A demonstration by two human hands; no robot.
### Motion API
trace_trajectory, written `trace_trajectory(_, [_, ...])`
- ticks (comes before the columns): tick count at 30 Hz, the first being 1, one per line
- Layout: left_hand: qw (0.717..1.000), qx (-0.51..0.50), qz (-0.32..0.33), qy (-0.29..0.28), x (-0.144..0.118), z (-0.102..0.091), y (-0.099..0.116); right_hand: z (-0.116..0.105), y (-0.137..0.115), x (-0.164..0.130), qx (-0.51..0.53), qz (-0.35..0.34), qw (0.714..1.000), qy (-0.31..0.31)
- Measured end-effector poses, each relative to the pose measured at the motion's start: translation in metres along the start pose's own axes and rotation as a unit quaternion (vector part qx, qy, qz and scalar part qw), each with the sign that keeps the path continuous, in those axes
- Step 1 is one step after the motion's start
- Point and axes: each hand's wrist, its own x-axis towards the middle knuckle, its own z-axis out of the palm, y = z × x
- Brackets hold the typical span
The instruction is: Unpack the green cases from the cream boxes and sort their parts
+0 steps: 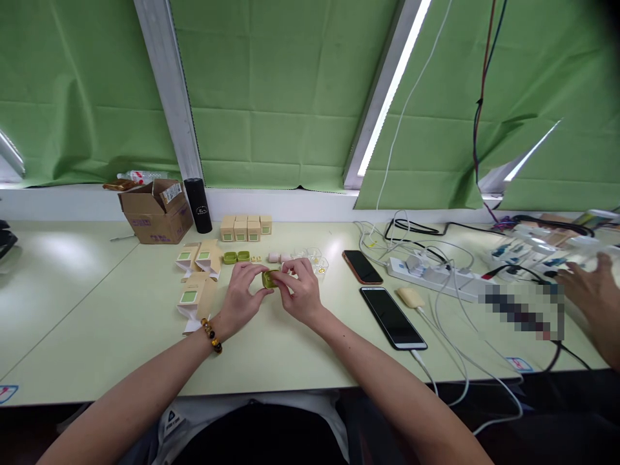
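A small olive-green case (268, 279) is held up over the table between my two hands. My left hand (243, 294) grips its left side between thumb and fingers, a beaded bracelet on the wrist. The fingers of my right hand (301, 292) are closed at the case's right side and cover part of it; anything else in them is hidden. Just behind lies an open green case (236, 257) with two hollow halves. Beside that are tiny yellow pieces (256, 259), pale pink pieces (277, 258) and a clear compartmented tray (320, 263) with small items.
Opened cartons (197, 290) lie left of my hands. Small kraft boxes (246, 228), a black bottle (198, 205) and a cardboard box (157, 213) stand behind. Rightward are two phones (393, 318), a power strip (436, 279), cables and another person's hand (593, 297).
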Motion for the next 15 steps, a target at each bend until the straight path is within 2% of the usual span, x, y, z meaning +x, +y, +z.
trace_trajectory(8, [0.999, 0.03, 0.042, 0.004, -0.0025, 0.0005, -0.0006, 0.0022, -0.0007, -0.0008, -0.036, -0.029, 0.999, 0.006])
trace_trajectory(15, [0.997, 0.039, 0.06, 0.003, -0.0033, 0.0006, -0.0006, 0.0023, -0.0016, -0.0006, -0.035, -0.024, 0.999, 0.001])
